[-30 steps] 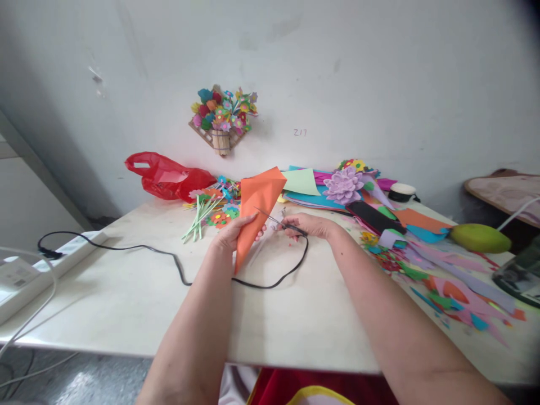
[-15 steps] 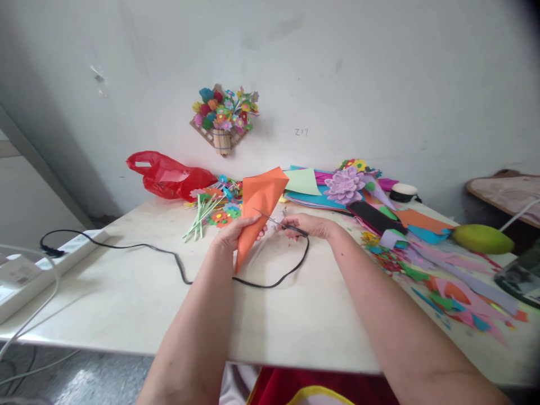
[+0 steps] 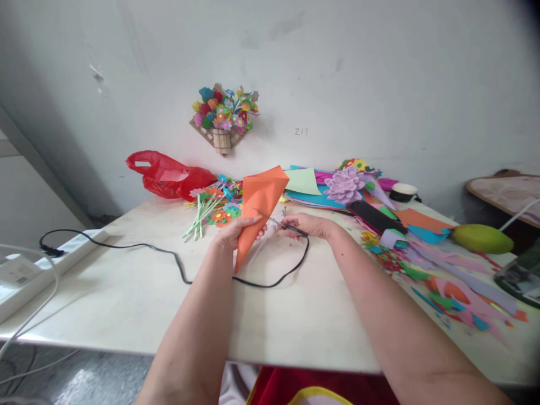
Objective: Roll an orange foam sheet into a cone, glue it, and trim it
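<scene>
your left fingers [image 3: 262, 231] pinch the orange sheet [image 3: 262, 191] above the tabletop [image 3: 304, 320]; your right fingers [image 3: 291, 219] grip the scissors [image 3: 276, 223], blades pointing across it. a slip could nick your left thumb [image 3: 250, 221], so near them. slack could skew a cut; the cord [image 3: 272, 287], looping close, could snag.

Craft workspace: cut flowers [image 3: 221, 218], colored scraps [image 3: 462, 299] on table [image 3: 287, 326] (power strip [image 3: 63, 260] too).
</scene>
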{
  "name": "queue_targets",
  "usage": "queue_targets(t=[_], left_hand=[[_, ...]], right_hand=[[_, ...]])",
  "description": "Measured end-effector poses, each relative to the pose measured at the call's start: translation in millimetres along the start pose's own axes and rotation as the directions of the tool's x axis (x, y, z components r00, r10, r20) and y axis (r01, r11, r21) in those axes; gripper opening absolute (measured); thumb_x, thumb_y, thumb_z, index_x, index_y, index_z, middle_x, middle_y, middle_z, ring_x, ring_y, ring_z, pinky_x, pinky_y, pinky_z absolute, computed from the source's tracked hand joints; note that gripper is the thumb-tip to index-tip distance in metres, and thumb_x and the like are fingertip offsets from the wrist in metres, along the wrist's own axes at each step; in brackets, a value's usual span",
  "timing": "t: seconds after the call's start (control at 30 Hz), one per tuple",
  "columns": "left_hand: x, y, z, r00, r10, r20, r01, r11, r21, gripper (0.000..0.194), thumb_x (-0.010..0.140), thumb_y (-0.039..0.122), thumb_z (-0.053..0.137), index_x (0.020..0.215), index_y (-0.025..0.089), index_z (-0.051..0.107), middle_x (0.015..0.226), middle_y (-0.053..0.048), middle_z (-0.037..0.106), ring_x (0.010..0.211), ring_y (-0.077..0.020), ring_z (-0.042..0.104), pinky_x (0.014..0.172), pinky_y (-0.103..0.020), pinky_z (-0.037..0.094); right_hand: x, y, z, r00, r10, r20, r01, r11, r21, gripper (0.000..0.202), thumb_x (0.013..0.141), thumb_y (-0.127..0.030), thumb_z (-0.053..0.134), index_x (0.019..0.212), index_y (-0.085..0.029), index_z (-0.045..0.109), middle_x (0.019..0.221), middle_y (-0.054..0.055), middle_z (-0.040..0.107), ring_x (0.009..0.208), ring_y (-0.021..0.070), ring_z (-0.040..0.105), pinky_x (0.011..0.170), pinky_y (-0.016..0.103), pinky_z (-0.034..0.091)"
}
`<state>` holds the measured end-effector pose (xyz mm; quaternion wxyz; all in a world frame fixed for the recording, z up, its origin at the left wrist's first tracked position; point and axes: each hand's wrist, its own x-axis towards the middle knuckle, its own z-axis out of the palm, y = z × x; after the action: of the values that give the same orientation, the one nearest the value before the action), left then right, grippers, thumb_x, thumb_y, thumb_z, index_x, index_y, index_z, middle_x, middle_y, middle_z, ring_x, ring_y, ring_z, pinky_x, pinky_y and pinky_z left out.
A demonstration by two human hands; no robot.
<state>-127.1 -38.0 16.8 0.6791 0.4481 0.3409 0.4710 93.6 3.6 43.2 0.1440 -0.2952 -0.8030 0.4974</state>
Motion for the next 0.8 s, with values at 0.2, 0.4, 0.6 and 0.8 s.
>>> queue_targets(t=[0.2, 0.4, 0.6, 0.8], left_hand=[[0.0, 0.9, 0.1, 1.0, 0.001, -0.006, -0.001, 1.0, 0.002, 0.021, 0.071, 0.021, 0.059, 0.087, 0.006, 0.06, 0.071, -0.01, 0.062, 0.059, -0.0141, 0.058, 0.051, -0.022, 0.048], [0.2, 0.8, -0.5, 1.0, 0.004, 0.002, -0.004, 1.0, -0.016, 0.023, 0.071, 0.02, 0.06, 0.089, 0.007, 0.059, 0.071, -0.01, 0.063, 0.059, -0.0147, 0.059, 0.051, -0.023, 0.049], [0.2, 0.8, -1.4, 1.0, 0.003, -0.004, -0.003, 1.0, -0.009, 0.023, 0.071, 0.02, 0.059, 0.09, 0.006, 0.059, 0.073, -0.011, 0.063, 0.06, -0.0151, 0.059, 0.051, -0.023, 0.049], [-0.2, 1.2, 0.2, 1.0, -0.014, -0.002, 0.014, 1.0, -0.01, 0.021, 0.072, 0.02, 0.057, 0.087, 0.006, 0.059, 0.07, -0.01, 0.063, 0.059, -0.0149, 0.059, 0.051, -0.023, 0.048]], right_hand=[[1.1, 3.8, -0.1, 1.0, -0.001, -0.019, 0.002, 1.0, 0.03, 0.036, 0.066, -0.036, 0.065, 0.091, -0.012, 0.057, 0.063, -0.003, 0.052, 0.048, 0.0049, 0.042, 0.047, 0.02, 0.036], [2.8, 8.4, -1.2, 0.999, -0.02, -0.026, 0.02, 1.0, -0.003, 0.035, 0.067, -0.036, 0.063, 0.092, -0.011, 0.058, 0.062, -0.004, 0.051, 0.046, 0.004, 0.039, 0.045, 0.019, 0.033], [1.3, 5.0, -0.3, 0.999, -0.011, -0.04, 0.011, 1.0, 0.002, 0.035, 0.066, -0.036, 0.065, 0.091, -0.012, 0.058, 0.057, -0.006, 0.048, 0.045, 0.0043, 0.039, 0.046, 0.019, 0.034], [1.2, 4.7, -1.4, 1.0, -0.01, -0.019, 0.01, 1.0, 0.024, 0.033, 0.065, -0.035, 0.065, 0.089, -0.012, 0.059, 0.061, -0.004, 0.05, 0.048, 0.005, 0.043, 0.045, 0.019, 0.036]])
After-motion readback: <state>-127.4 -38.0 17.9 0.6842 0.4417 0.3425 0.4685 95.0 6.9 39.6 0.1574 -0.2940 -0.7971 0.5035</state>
